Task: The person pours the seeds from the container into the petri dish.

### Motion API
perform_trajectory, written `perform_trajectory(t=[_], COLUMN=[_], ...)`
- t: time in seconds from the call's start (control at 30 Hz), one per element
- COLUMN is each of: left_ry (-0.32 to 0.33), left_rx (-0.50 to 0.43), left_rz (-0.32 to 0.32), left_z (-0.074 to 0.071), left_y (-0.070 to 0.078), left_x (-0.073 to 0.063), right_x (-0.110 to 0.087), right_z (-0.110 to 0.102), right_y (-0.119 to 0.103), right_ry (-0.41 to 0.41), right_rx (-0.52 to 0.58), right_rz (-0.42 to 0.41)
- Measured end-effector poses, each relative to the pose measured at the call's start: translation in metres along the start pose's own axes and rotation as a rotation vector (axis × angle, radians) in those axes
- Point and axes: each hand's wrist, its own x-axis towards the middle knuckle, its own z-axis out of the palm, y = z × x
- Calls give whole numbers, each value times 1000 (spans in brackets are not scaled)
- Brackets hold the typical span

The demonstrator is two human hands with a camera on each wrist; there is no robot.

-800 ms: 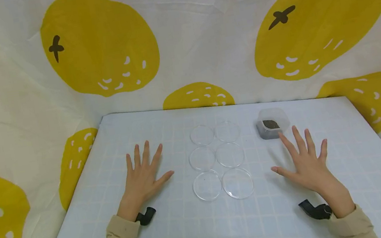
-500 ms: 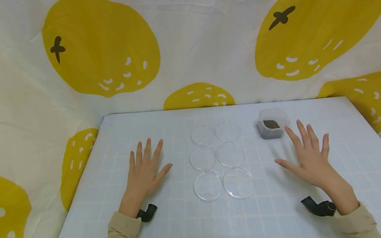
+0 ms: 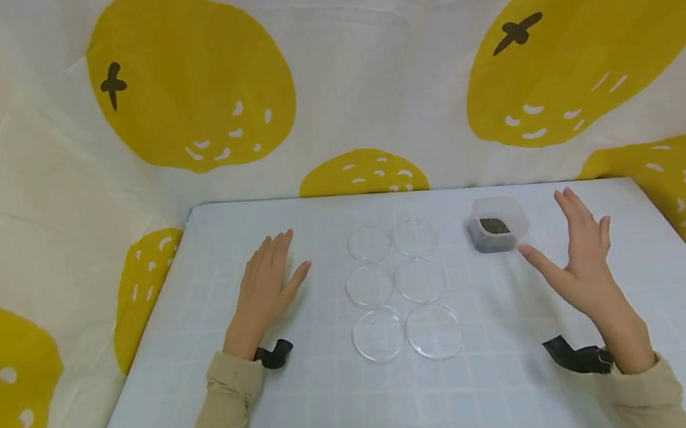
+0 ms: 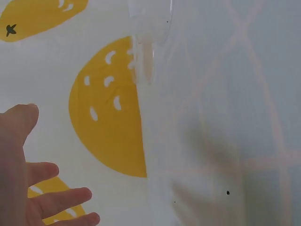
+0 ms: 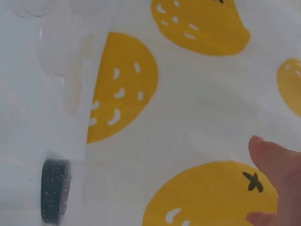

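My left hand (image 3: 263, 286) is raised a little over the left part of the table, fingers extended and holding nothing; in the left wrist view its thumb and fingers show at the lower left. The right hand (image 3: 583, 266) is held up just right of a small clear plastic tub (image 3: 493, 242), thumb spread from the other fingers, with nothing in its grip. Dark grainy material (image 3: 494, 225) fills part of that tub, which also shows at the lower left of the right wrist view. Between the hands lie several clear round petri dishes (image 3: 434, 331) in two columns.
A pale blue checked cloth covers the table (image 3: 362, 420). Behind and left of it hangs a white sheet (image 3: 355, 32) with yellow fruit prints. Black wrist mounts (image 3: 577, 356) stick out beside both cuffs.
Both hands have lifted and turned, their fingers drawing closer together. The right hand has shifted right and forward; the left has moved slightly right and forward. Dishes and tub stay in place.
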Motion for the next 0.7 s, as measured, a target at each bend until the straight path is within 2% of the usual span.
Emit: perform_trajectory(t=[0.13, 0.23, 0.5, 0.6, 0.7], left_ry=[0, -17, -88, -101, -99], left_rx=[-88, -156, -354, -422, -492], left_rz=[-19, -44, -98, -106, -86], left_z=[5, 11, 36, 44, 54], left_y=[-4, -6, -11, -11, -10], left_x=[11, 19, 41, 49, 60], right_x=[11, 20, 41, 48, 54], right_z=[-1, -1, 14, 22, 29], right_y=[-3, -6, -9, -2, 4], right_ry=[84, 122, 177, 194, 221], right_rx=[37, 62, 233, 313, 409], right_rz=[-12, 16, 230, 269, 309])
